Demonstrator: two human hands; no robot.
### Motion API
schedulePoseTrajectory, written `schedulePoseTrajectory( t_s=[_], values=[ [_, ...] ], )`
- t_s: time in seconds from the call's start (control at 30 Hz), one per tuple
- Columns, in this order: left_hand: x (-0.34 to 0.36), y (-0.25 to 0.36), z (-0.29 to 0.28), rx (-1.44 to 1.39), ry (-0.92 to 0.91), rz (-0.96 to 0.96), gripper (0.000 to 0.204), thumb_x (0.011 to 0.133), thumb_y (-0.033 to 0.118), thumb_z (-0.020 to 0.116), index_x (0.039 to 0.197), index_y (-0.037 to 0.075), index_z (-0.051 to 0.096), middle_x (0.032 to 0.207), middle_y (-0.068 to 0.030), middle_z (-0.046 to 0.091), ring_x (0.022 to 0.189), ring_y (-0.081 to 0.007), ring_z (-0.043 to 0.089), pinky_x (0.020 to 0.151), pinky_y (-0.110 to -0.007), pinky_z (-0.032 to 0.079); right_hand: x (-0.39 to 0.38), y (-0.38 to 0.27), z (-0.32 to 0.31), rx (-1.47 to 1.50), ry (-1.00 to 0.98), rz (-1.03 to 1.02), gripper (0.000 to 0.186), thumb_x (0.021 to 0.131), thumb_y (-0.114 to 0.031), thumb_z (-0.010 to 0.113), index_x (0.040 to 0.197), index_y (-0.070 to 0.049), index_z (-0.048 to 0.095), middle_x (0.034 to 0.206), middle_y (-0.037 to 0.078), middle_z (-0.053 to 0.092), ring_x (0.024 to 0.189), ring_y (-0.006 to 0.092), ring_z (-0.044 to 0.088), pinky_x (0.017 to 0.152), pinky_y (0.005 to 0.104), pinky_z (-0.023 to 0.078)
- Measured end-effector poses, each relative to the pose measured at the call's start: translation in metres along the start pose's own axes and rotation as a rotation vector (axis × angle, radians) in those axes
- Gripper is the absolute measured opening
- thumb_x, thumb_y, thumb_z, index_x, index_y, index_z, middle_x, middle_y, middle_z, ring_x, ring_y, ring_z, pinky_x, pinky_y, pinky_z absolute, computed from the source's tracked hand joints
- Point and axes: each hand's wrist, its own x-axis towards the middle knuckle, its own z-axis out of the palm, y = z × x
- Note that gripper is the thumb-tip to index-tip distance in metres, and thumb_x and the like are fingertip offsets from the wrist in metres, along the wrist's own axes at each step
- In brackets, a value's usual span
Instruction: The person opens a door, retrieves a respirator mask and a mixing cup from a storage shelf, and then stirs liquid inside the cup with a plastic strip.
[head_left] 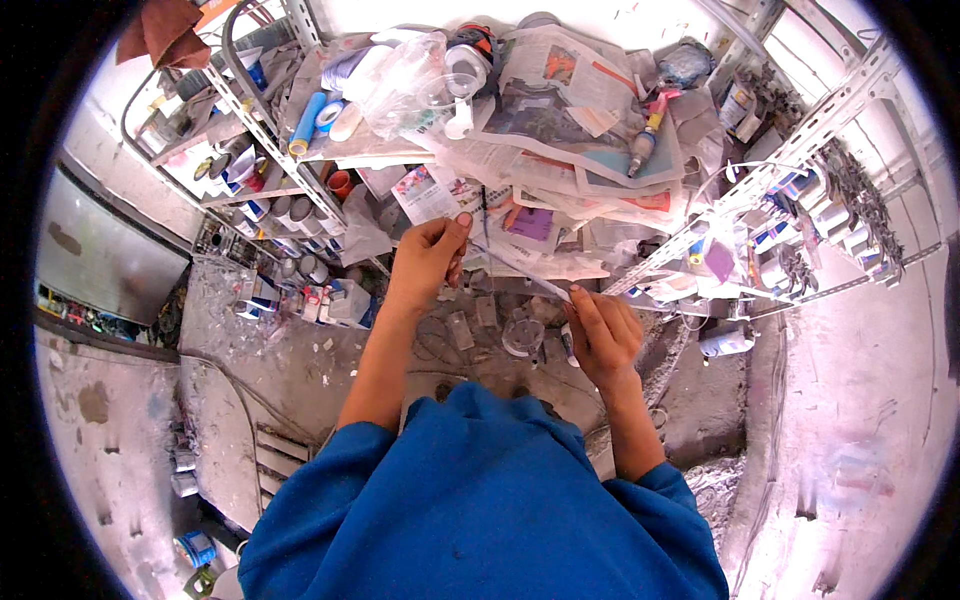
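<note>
Between my hands runs a thin pale strip [528,274], slanting down from left to right; whether it is tape, cord or a stick is unclear. My right hand [605,338] pinches its lower end between thumb and fingers. At the upper end my left hand [432,262] is closed in a pinch, with the strip reaching its fingers. Both hands are held in front of a shelf covered with newspaper [560,110]. Behind the strip, a purple square [530,224] and a printed sheet [422,194] show on the level below.
Metal shelving with several cans [300,215] stands on the left; a rack of cans and brushes [800,225] is on the right. A blue roll [308,122], plastic bags [400,85] and a tube-shaped tool [648,140] lie on top. A clear plastic cup [523,337] sits low.
</note>
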Motion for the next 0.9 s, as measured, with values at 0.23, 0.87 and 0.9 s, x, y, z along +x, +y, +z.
schedulePoseTrajectory(
  t_s=[0.23,0.87,0.9],
  values=[
    [0.008,-0.006,-0.005,-0.034,-0.127,0.094,0.028,0.096,0.025,0.06,0.08,0.003,0.053,0.065,-0.0005,0.047,0.057,-0.0122,0.049,0.054,-0.028,0.042,0.004,-0.001,-0.002,0.057,-0.022,0.063,0.033,0.072,0.002,0.074,0.104,-0.001,0.066,0.084,0.011,0.064,0.069,0.0242,0.062,0.059,0.0335,0.049],
    [0.017,-0.01,0.0,-0.068,-0.162,0.156,0.02,0.097,0.019,0.056,0.093,-0.001,0.055,0.07,-0.0033,0.052,0.065,-0.0153,0.055,0.059,-0.03,0.047,0.003,-0.018,0.009,0.802,-0.172,1.138,0.024,0.098,-0.018,0.056,0.085,0.002,0.058,0.06,0.002,0.05,0.048,0.0093,0.05,0.043,0.0237,0.037],
    [0.019,-0.012,0.0,-0.094,-0.164,0.153,0.02,0.098,0.019,0.056,0.093,-0.001,0.055,0.07,-0.0035,0.052,0.066,-0.0157,0.056,0.06,-0.03,0.047,0.002,-0.016,0.009,0.864,-0.172,1.187,0.025,0.097,-0.02,0.056,0.084,0.001,0.057,0.059,0.001,0.047,0.047,0.0095,0.048,0.042,0.0239,0.036]
  ],
)
